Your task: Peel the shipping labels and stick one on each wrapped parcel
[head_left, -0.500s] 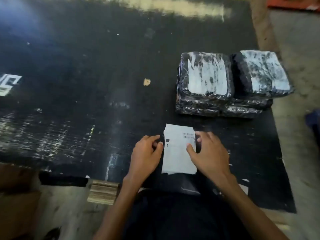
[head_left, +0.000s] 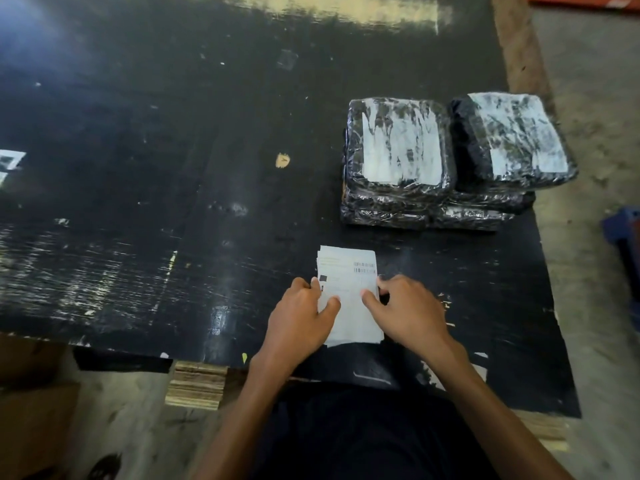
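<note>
**packer_01:** Barely anything is changing since half a second ago. Left thumb is sliding a bit further onto the paper, the stack is staying where it was.

**labelguy:** So what are the hands doing?

**packer_01:** Left hand [head_left: 300, 320] is pinching the left edge of the label stack [head_left: 349, 296], thumb lying on top, fingers curled at the side. Right hand [head_left: 408, 311] is doing the same on the right edge, thumb on the sheet, fingertips tucked at the margin. Stack is sitting near the table's [head_left: 173, 168] front edge, right of middle.

**labelguy:** And the parcels?

**packer_01:** Wrapped parcels [head_left: 398, 150] are sitting in two piles toward the right edge, beyond the stack and apart from it. Can't tell the count.

**labelguy:** Handling tips?

**packer_01:** I'm guessing the labels are feather-light and floppy, backing probably slick. Picking at a corner to split sticker from liner seems best. The shiny wrap is looking crinkly, so the label will likely need smoothing down flat.
</note>
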`<state>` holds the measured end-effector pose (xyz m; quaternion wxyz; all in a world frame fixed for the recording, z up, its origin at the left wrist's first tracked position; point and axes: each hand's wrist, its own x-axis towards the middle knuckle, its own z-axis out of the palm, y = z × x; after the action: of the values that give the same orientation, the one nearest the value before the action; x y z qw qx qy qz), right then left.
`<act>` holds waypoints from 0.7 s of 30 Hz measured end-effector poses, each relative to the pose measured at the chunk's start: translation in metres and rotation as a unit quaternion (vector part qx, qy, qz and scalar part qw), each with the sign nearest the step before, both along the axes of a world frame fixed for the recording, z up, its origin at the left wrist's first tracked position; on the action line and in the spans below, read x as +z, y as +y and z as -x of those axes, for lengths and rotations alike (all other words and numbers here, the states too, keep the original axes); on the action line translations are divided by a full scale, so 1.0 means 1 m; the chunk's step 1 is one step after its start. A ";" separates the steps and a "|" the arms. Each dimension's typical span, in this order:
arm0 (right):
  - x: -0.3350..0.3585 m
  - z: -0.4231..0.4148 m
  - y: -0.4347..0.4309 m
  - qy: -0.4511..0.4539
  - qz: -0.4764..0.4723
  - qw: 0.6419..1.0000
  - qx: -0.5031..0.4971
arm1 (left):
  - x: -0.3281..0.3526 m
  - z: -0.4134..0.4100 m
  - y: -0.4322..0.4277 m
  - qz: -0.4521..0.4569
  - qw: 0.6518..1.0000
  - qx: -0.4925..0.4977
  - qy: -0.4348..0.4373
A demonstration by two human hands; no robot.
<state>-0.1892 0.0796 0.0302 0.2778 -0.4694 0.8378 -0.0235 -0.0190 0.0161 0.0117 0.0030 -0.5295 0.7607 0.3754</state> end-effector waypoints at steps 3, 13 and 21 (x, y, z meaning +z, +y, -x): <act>0.003 0.002 -0.001 -0.013 -0.013 1.000 0.004 | 0.000 0.006 0.002 -0.019 1.000 -0.011 -0.012; 0.023 0.016 -0.003 -0.181 0.183 0.954 -0.150 | 0.031 0.011 0.001 0.037 0.973 0.180 0.142; 0.055 0.006 -0.012 -0.435 0.265 0.843 -0.171 | 0.087 -0.001 -0.025 -0.155 0.862 0.267 0.401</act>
<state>-0.1953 0.0680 0.0856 0.4704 -0.3161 0.6598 -0.4935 -0.0180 -0.0087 0.0991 -0.3209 -0.5087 0.4571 0.6552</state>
